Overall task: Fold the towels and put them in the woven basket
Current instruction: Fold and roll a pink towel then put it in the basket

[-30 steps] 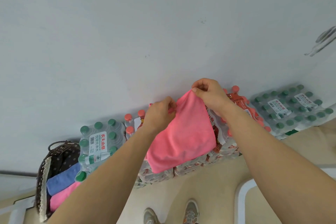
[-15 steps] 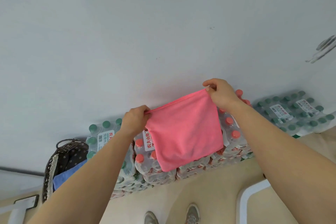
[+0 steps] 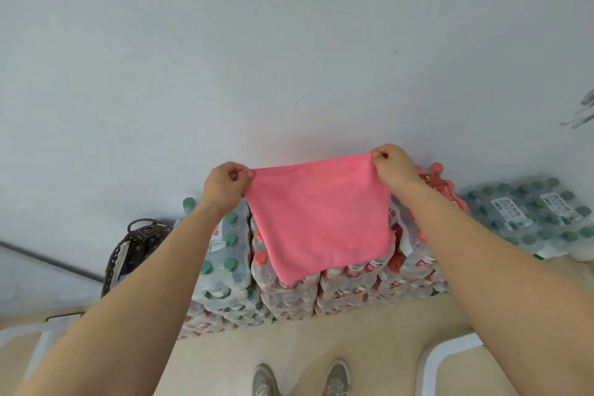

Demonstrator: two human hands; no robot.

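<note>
Towel (image 3: 321, 222), top corners pinched in left hand (image 3: 225, 186) and right hand (image 3: 393, 167), stretched flat. Presumably squared for next fold.

Wall: plain pale grey painted wall (image 3: 289, 42), evenly lit, rising behind the stacked shrink-wrapped packs of green- and red-capped water bottles (image 3: 289, 299).
Floor: smooth beige floor (image 3: 369, 337), in front of the packs.
Strip: thin dark grey strip (image 3: 48, 262) slanting along the wall, left of the packs.
Fitting: pale metal wall fitting (image 3: 580, 116), above and right of the packs.
Furniture: white rounded tube frame (image 3: 450, 346) front-right of the packs; second white frame (image 3: 35, 329) front-left.
</note>
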